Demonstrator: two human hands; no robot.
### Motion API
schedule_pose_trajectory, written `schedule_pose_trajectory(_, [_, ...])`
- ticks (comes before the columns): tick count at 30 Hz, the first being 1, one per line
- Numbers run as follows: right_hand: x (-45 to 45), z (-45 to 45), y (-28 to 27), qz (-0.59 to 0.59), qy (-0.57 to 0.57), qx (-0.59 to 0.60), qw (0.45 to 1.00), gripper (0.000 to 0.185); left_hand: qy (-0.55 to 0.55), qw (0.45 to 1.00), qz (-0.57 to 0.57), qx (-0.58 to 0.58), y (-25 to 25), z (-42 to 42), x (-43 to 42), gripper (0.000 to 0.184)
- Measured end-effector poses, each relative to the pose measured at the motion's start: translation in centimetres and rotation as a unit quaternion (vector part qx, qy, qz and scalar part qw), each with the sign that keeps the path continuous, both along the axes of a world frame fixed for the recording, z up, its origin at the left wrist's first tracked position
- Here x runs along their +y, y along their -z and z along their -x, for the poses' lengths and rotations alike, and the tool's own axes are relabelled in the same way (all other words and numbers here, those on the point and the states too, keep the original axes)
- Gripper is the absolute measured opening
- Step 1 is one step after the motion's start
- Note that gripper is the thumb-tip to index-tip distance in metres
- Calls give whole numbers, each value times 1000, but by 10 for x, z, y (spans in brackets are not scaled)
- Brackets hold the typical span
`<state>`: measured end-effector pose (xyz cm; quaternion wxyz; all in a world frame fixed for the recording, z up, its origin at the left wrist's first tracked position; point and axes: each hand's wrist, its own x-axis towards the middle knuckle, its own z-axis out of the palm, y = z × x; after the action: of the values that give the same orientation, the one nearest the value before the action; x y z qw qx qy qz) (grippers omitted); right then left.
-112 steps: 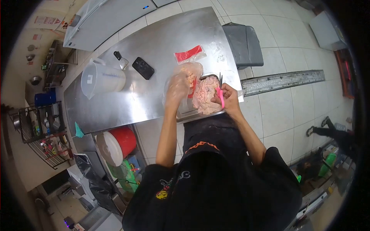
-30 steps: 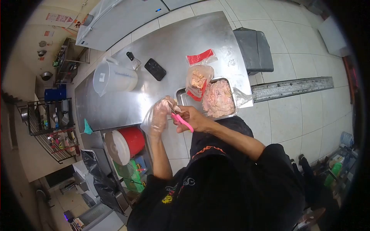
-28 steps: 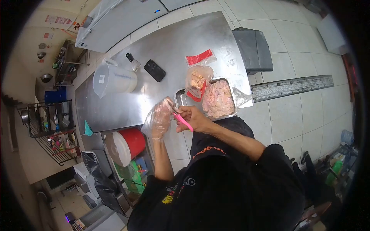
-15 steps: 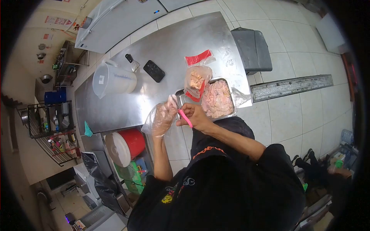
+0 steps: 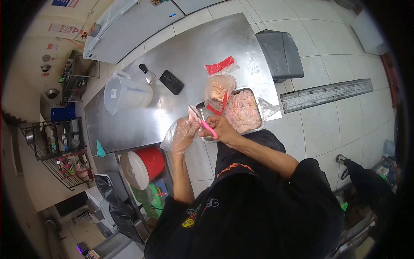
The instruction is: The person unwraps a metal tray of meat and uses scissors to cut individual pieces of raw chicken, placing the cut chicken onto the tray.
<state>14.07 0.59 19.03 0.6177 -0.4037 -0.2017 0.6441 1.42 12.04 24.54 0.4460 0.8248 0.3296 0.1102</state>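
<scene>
My left hand (image 5: 184,133), in a loose clear plastic glove, is closed on a pale pink piece of raw meat (image 5: 192,114). In my right hand (image 5: 222,128) is a pair of pink-handled scissors (image 5: 209,128), its blades up against the meat; whether they are open or closed I cannot make out. Just beyond my right hand stands a metal tray (image 5: 262,126), its right part heaped with raw pale meat pieces (image 5: 243,111). A clear and red plastic bag (image 5: 208,88) with yellowish pieces inside lies over the tray's far edge.
On the steel table (image 5: 181,52) are a large plastic jug (image 5: 128,93), a black phone (image 5: 171,82), a black-handled scraper (image 5: 147,73) and a red-and-clear wrapper (image 5: 220,66). A grey bin (image 5: 280,56) stands beyond the right end. Another person's dark-clothed leg (image 5: 364,177) shows at right.
The scissors and both hands have shifted slightly, with the blades now along the meat piece. The other person at the right has moved a leg. The camera view has shifted a little.
</scene>
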Motion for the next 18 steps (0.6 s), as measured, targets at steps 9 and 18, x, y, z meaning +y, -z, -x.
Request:
schedule_pose_trajectory(9, [1,-2,8,4,46,-43,998,33,35,998,-16,40,12,0,9,35])
schedule_pose_trajectory(18, [4,-5,11,6,43,-29,999,32,30,998,-4,49,11,-1,6,37])
